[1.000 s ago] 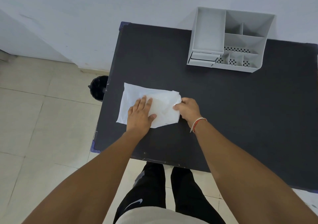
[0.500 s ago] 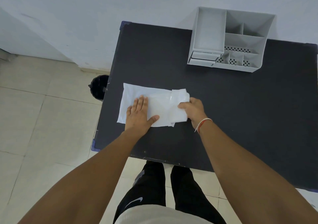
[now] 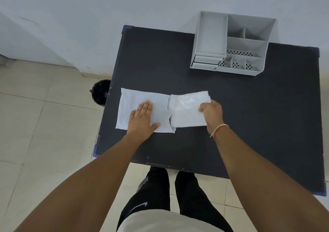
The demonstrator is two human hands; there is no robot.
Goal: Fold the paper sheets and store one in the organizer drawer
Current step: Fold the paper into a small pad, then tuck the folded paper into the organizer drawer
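Note:
Two folded white paper sheets lie side by side on the black table (image 3: pixel 249 124). My left hand (image 3: pixel 143 117) rests flat, fingers together, on the left sheet (image 3: pixel 135 99) and pins it down. My right hand (image 3: pixel 211 115) pinches the right edge of the right sheet (image 3: pixel 185 110), which now sits just right of the other, their edges touching or slightly overlapping. The grey organizer (image 3: pixel 247 44) stands at the table's far side against the wall, its small drawer (image 3: pixel 206 61) at the lower left front looking shut.
A black bin (image 3: pixel 100 92) stands on the tiled floor beside the table's left edge. A white wall runs behind the table. My legs are below the table's near edge. Bare black tabletop stretches right of the sheets.
My right hand has drawn the top sheet rightward off the lower one, so the two now lie side by side. My left hand stayed pressed on the left sheet.

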